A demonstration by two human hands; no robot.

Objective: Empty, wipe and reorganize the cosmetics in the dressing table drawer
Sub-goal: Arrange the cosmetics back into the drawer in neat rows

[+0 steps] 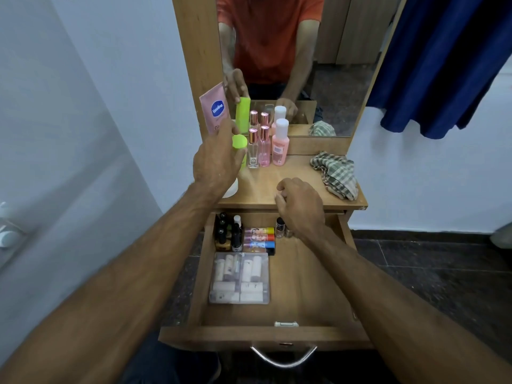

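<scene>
My left hand (214, 159) grips the neon-green bottle (240, 146), fingers curled round it, upright on the tabletop (293, 187) just left of 2 glass perfume bottles (259, 146) & a pink bottle w/ white cap (280, 142). Pink Vaseline tube (214, 109) leans behind, by the mirror frame. My right hand (300, 206) hovers over the table's front edge, fingers loosely curled, holding nothing. Checked cloth (336, 173) lies crumpled at the right. Drawer (304, 286) is pulled open below: nail polish bottles (228, 231) back-left, colored lip tubes (259, 241) beside them, clear case (239, 278) of small tubes in front.
</scene>
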